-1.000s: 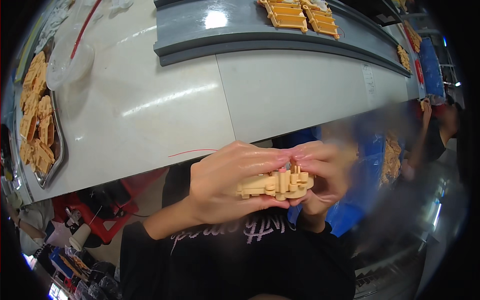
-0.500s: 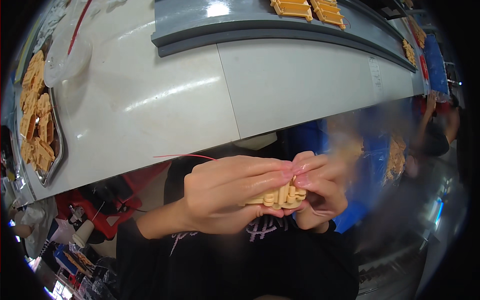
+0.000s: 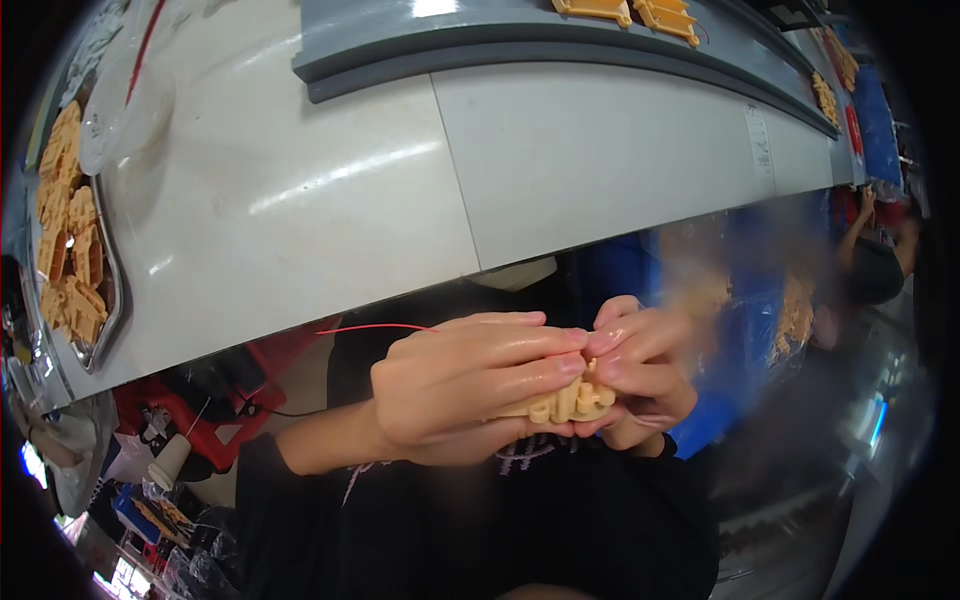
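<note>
Between my two hands, in front of my dark shirt, is a yellow moulded plastic part [image 3: 567, 404] with small posts and round bosses. My left hand [image 3: 470, 385] is closed round it, fingers over the top and thumb beneath. From the other end my right hand [image 3: 645, 375] pinches it, fingertips meeting those of the left. A thin red wire [image 3: 380, 327] sticks out to the left from behind my left hand; its other end is hidden. My palms and fingers cover much of the part.
A white table [image 3: 340, 220] spans the area ahead, with a grey conveyor rail [image 3: 560, 60] carrying yellow parts [image 3: 665, 18] behind. At left stand a metal tray [image 3: 112, 290] of similar parts and a clear plastic container [image 3: 120, 115]. Blue bags [image 3: 745, 310] and another person [image 3: 870, 260] are at right.
My right index finger has lifted slightly, and the fingers of my left hand have spread a little. The yellow part stays held between both hands. The surroundings have shifted slightly in view.
</note>
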`<state>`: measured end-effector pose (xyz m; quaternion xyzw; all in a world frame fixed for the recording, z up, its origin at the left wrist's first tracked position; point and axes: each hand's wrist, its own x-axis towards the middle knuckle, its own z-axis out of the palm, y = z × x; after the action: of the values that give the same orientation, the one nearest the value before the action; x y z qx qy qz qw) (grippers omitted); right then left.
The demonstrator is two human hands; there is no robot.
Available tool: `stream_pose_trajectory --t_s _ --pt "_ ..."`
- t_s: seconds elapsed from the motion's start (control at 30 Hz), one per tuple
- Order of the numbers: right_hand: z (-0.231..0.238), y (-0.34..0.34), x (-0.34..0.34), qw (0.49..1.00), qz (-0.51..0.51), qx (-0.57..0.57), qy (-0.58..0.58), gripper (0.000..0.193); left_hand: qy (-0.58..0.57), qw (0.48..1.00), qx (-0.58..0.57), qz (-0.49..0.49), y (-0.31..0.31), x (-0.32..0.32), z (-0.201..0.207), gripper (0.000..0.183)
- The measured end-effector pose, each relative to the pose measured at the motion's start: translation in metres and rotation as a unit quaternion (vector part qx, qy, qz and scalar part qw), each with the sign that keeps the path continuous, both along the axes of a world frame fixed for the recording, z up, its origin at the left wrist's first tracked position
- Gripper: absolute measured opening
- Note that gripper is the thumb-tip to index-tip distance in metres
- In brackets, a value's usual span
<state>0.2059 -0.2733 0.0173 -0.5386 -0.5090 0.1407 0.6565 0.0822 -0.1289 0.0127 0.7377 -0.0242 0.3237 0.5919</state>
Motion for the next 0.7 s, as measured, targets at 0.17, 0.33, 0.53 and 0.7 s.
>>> stream_pose_trajectory --t_s 0.17,0.33,0.53,0.7 --pt "0.003 0.017 -0.011 0.99 -0.128 -0.04 0.038 0.05 -0.017 0.997 -0.036 0.073 0.019 -0.021 0.018 0.06" --pt "-0.014 0.004 0.003 0.983 -0.158 0.009 0.092 0.043 -0.027 0.875 -0.001 0.484 0.089 -0.088 0.037 0.05" --pt "-0.018 0.016 0.01 0.985 -0.155 -0.027 0.075 0.025 0.012 0.703 0.105 0.704 0.232 -0.197 0.072 0.035" --pt "-0.008 0.031 0.004 0.977 -0.168 -0.069 0.113 0.02 0.202 0.632 0.09 0.743 0.384 -0.263 0.068 0.049"
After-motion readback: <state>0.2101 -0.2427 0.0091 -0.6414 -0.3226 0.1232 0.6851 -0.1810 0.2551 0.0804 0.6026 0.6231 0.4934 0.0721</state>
